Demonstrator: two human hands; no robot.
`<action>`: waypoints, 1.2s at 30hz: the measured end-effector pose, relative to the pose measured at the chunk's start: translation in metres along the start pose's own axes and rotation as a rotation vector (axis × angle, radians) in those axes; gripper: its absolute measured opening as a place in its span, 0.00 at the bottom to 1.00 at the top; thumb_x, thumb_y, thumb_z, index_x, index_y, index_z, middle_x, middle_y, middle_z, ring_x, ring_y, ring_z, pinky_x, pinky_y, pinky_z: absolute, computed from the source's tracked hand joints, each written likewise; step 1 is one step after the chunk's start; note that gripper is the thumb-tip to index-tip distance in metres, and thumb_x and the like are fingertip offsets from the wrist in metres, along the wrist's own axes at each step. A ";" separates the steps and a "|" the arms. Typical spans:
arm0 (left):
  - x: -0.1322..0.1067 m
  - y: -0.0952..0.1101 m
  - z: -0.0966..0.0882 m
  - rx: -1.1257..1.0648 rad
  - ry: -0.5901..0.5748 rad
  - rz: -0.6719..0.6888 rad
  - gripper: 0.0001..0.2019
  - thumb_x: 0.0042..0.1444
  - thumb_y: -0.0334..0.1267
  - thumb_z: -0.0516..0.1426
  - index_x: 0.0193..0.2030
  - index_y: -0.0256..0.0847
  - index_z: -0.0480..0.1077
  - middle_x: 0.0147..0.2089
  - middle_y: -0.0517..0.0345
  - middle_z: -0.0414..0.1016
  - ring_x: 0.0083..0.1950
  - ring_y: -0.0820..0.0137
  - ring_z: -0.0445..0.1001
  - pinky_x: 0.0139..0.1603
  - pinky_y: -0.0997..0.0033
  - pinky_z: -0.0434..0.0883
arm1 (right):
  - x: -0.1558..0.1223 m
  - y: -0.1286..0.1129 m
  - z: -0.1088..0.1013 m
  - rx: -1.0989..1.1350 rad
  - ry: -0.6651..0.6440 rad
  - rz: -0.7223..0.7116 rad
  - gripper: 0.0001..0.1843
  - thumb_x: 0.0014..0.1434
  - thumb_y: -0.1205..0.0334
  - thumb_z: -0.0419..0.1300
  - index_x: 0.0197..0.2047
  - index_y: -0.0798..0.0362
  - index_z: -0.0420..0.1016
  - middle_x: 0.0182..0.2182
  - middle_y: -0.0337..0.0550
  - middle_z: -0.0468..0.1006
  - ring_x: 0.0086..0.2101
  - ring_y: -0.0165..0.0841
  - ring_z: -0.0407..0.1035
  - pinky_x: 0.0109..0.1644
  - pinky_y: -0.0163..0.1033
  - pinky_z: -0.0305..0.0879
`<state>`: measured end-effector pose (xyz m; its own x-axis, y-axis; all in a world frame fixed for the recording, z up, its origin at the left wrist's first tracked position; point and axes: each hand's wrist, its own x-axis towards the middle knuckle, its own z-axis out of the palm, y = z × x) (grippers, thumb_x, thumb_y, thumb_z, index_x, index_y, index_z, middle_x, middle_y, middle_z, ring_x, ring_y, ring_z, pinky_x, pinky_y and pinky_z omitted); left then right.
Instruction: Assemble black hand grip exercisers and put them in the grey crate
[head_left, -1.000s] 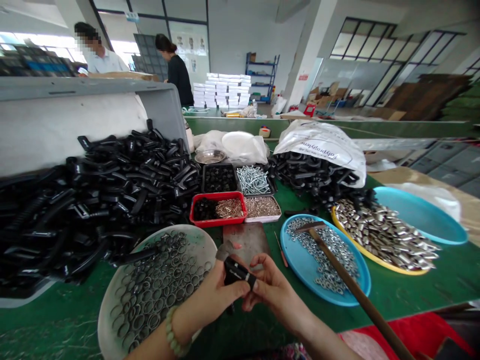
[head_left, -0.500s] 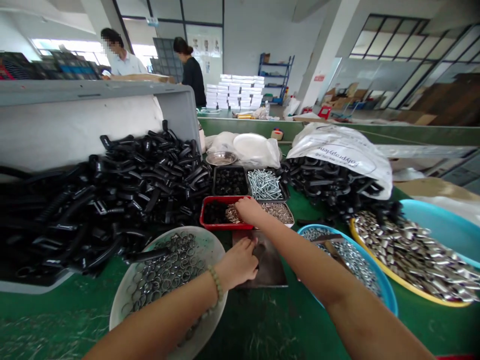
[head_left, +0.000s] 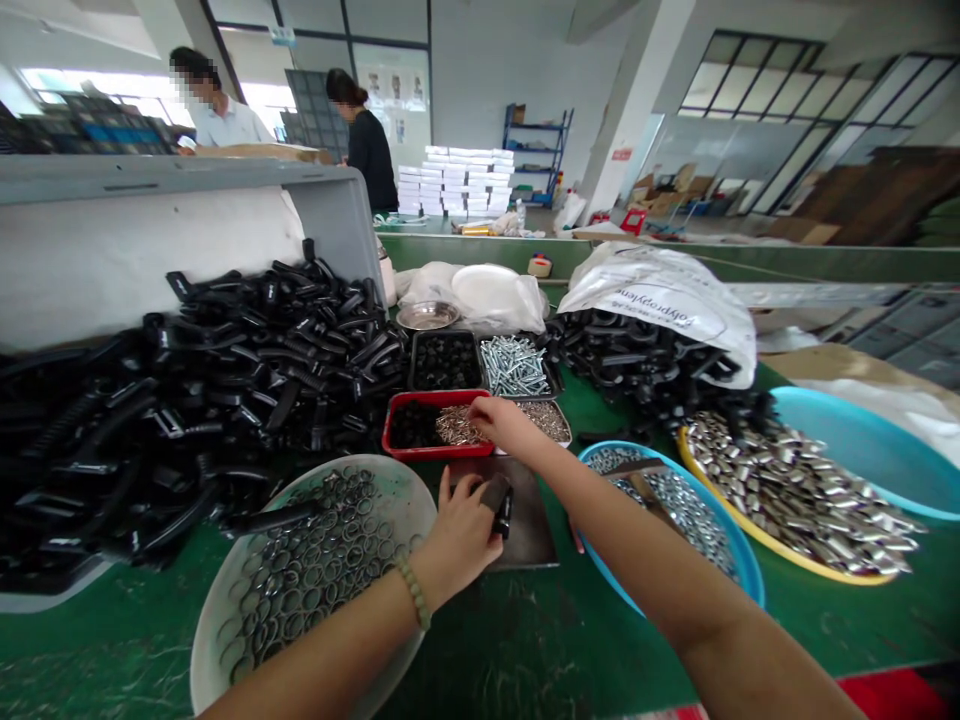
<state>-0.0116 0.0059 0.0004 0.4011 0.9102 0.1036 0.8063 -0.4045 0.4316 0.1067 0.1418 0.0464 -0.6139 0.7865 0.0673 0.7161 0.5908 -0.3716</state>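
My left hand [head_left: 459,530], with a beaded bracelet at its wrist, grips a short black plastic part [head_left: 501,503] over a dark flat metal plate [head_left: 534,545]. My right hand [head_left: 496,420] reaches over the right end of a red tray [head_left: 431,453]. Its fingers are bent together at a heap of small copper-coloured pieces [head_left: 456,425]; whatever they pinch is too small to make out. Black pieces [head_left: 414,425] fill the tray's left end. Partly behind my right hand, a white tray holds more small copper-coloured pieces [head_left: 547,420].
Black handle-like parts [head_left: 285,350] pile out of a grey crate [head_left: 337,190]. A whitish basin of metal rings [head_left: 300,580] stands left, a blue basin [head_left: 757,590] right, beside metal sleeves [head_left: 795,500]. Behind lie silver screws [head_left: 514,365] and a white sack [head_left: 660,290]. Two people stand farther back.
The black part in my left hand now shows clearly, tilted up, and that hand's fingers have shifted. My right hand stays at the red tray. The whole view has shifted slightly.
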 end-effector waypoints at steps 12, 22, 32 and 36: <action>0.006 0.008 0.003 0.009 0.010 -0.113 0.21 0.47 0.37 0.55 0.50 0.39 0.68 0.57 0.46 0.66 0.56 0.55 0.60 0.57 0.53 0.56 | -0.100 0.011 0.026 0.116 0.055 0.145 0.08 0.62 0.65 0.53 0.34 0.56 0.73 0.30 0.41 0.77 0.32 0.30 0.71 0.35 0.33 0.65; 0.005 0.006 0.011 0.023 0.075 -0.106 0.27 0.46 0.36 0.54 0.56 0.34 0.62 0.53 0.44 0.69 0.56 0.56 0.61 0.58 0.55 0.54 | -0.116 0.005 0.038 -0.169 0.106 -0.003 0.09 0.64 0.63 0.53 0.40 0.56 0.73 0.38 0.49 0.75 0.42 0.40 0.67 0.47 0.44 0.62; 0.004 0.004 0.011 0.005 0.093 -0.074 0.25 0.45 0.35 0.54 0.53 0.33 0.64 0.50 0.44 0.70 0.56 0.56 0.62 0.58 0.56 0.54 | -0.210 0.080 -0.003 -0.597 0.082 0.777 0.22 0.62 0.76 0.43 0.56 0.60 0.65 0.45 0.59 0.70 0.44 0.45 0.69 0.43 0.45 0.65; 0.004 0.005 0.011 0.001 0.078 -0.101 0.24 0.46 0.36 0.55 0.52 0.34 0.66 0.51 0.43 0.69 0.58 0.55 0.61 0.59 0.55 0.53 | -0.194 0.057 -0.008 -0.507 0.085 0.718 0.21 0.63 0.75 0.41 0.55 0.61 0.65 0.45 0.61 0.71 0.43 0.44 0.71 0.44 0.43 0.64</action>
<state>-0.0013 0.0068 -0.0065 0.2834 0.9503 0.1289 0.8413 -0.3109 0.4422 0.2693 0.0247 0.0191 0.0528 0.9973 0.0518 0.9929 -0.0580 0.1035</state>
